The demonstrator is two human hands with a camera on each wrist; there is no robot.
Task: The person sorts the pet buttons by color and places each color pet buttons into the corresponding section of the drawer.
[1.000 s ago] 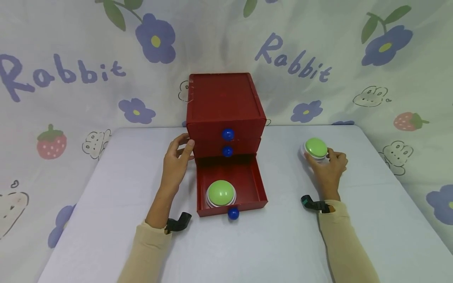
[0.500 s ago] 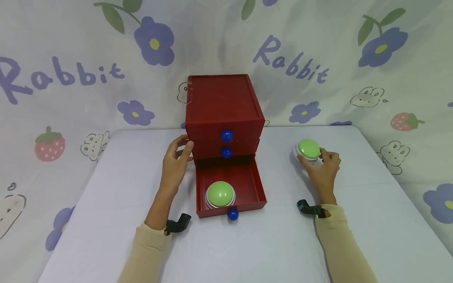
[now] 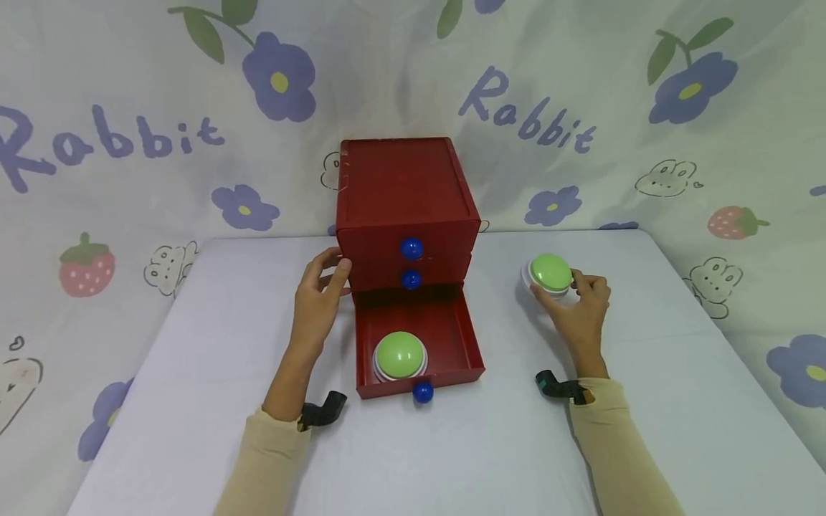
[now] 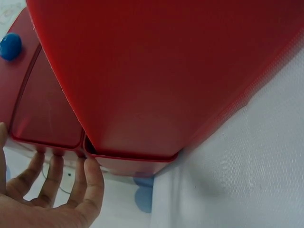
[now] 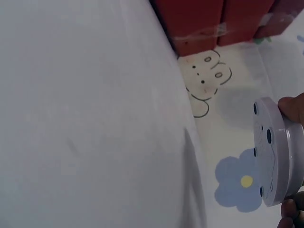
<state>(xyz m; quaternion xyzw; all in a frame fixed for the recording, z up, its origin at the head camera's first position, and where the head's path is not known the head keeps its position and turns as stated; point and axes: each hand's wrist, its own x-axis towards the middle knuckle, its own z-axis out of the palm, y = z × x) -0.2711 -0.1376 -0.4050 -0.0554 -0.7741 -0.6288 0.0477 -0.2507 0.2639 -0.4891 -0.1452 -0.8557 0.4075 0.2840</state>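
A round push button (image 3: 551, 271) with a green dome and white base is held by my right hand (image 3: 579, 315), thumb on one side and fingers on the other. In the right wrist view its white base (image 5: 275, 156) shows its underside with small dark feet, raised off the table. My left hand (image 3: 316, 304) rests its fingertips against the left side of a red drawer cabinet (image 3: 405, 179); in the left wrist view the fingers (image 4: 52, 175) are spread along its edge. The bottom drawer (image 3: 445, 333) is pulled out, and another green-domed button (image 3: 399, 354) lies inside it, towards the front left.
Two upper drawers with blue knobs (image 3: 411, 249) are closed. Another blue knob (image 3: 422, 393) sticks out from the front of the pulled-out drawer. A white-covered table (image 3: 503, 444) bears the cabinet, and a printed cloth (image 3: 400, 64) hangs behind.
My right hand has moved left with the button, towards the cabinet. My left hand stays against the cabinet's side. The whole head view has shifted slightly.
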